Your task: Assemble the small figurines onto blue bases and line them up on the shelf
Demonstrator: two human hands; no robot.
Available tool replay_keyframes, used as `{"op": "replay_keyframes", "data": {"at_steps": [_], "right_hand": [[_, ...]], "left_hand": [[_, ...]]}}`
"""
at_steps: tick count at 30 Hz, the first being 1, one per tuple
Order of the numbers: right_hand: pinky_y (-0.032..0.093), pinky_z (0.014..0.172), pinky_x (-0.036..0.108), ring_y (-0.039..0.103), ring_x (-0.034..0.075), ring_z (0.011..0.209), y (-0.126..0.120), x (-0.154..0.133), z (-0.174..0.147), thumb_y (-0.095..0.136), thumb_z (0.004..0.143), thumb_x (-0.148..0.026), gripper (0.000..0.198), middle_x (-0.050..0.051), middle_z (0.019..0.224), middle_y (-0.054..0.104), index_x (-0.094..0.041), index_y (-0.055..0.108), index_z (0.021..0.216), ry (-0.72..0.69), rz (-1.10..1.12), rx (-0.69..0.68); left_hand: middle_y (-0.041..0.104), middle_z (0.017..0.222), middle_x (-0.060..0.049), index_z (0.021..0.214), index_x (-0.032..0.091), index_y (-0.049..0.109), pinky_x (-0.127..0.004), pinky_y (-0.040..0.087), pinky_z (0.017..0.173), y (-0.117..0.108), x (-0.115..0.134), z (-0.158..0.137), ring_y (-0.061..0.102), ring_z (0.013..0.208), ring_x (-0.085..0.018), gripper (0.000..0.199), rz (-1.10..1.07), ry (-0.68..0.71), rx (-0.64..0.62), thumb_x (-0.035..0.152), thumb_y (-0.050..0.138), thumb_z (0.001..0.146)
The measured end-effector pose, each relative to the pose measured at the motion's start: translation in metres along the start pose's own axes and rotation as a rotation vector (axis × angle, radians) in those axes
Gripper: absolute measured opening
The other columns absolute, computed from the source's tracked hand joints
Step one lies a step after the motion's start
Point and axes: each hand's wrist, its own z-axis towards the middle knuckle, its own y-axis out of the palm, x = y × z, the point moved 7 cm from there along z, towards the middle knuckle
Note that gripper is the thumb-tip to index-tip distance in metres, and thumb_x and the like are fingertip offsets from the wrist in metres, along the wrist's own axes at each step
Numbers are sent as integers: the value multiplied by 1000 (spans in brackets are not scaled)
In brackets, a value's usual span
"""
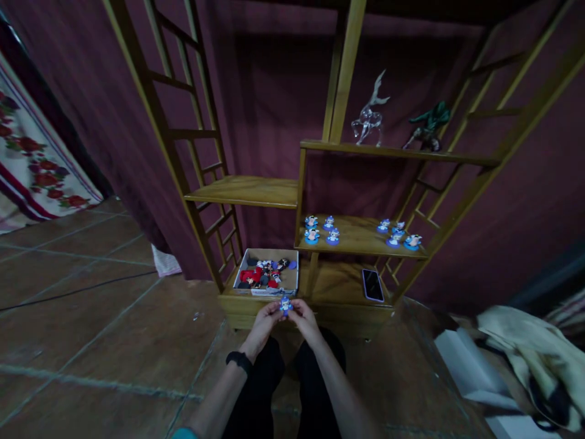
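A small blue and white figurine (285, 305) is held upright between my two hands, just in front of the shelf's lower drawer. My left hand (264, 323) pinches it from the left, and my right hand (305, 320) grips its right side. Beyond my hands, an open cardboard box (287, 281) on the bottom shelf holds several red, black and purple figurines (251, 275). More blue and white figurines stand on the shelf above, one group (333, 236) at its left end and another group (395, 240) toward its right.
A phone (373, 285) lies on the bottom shelf at right. A clear deer figure (369, 116) and a dark green figure (429, 127) stand on the upper shelf (397, 152). White boxes (475, 369) and pale cloth (530, 341) lie on the floor at right. A cable (77, 292) crosses the floor at left.
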Motion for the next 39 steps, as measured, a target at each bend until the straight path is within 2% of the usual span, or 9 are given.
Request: {"op": "replay_keyframes", "data": {"at_steps": [3,8,12,17,21,25,30,33,39], "right_hand": [[50,68,32,60,18,76,-7,-7,-6,61,68,-32,25,1,86,62,-24,57,91,-60,-72,37],[49,68,29,58,17,78,-44,-34,-14,60,69,-27,20,2,89,57,-24,59,89,-186,-328,260],[47,75,29,57,17,83,-74,-80,-18,57,71,-23,22,2,90,55,-24,58,93,-265,-481,314],[44,76,29,55,17,83,-107,-143,-18,57,72,-23,18,2,88,56,-23,59,90,-361,-601,312],[45,74,30,56,17,80,-139,-185,-3,59,71,-28,17,2,85,58,-21,60,87,-416,-579,347],[47,73,31,58,18,79,-181,-226,32,59,70,-34,26,3,85,62,-20,58,92,-453,-495,427],[48,72,30,61,17,74,-217,-257,100,63,66,-33,29,3,81,65,-20,57,91,-421,-527,469],[47,70,29,61,15,70,-220,-256,139,62,66,-30,24,2,78,66,-19,58,86,-346,-668,466],[44,70,25,60,14,73,-198,-240,189,62,67,-26,16,2,80,66,-19,59,81,-256,-888,433]], "left_hand": [[67,86,-9,87,11,67,-26,45,70,12,-1,0,60,74,-16,34,26,12,-4,22,72,55],[68,85,-9,90,12,67,-29,45,73,52,0,4,61,77,-19,35,94,7,-70,25,70,57],[67,84,-8,92,13,66,-29,46,73,99,9,9,60,76,-18,34,121,5,-163,26,68,61],[67,93,-8,95,14,66,-29,46,74,161,37,12,60,80,-19,36,93,48,-270,27,69,61],[60,110,-12,107,17,60,-32,46,78,190,55,13,58,96,-22,44,-24,70,-301,29,66,66],[62,106,-13,103,16,62,-31,47,74,182,50,16,60,89,-22,42,62,20,-281,31,68,64],[65,99,-12,96,16,65,-28,46,68,133,23,18,62,81,-20,39,147,-75,-161,34,69,62],[67,93,-11,93,16,65,-25,46,65,101,6,16,62,76,-18,40,150,-126,-70,34,71,57],[68,84,-8,87,17,66,-25,44,63,60,-14,8,62,71,-16,39,169,-199,-10,36,72,54]]}}
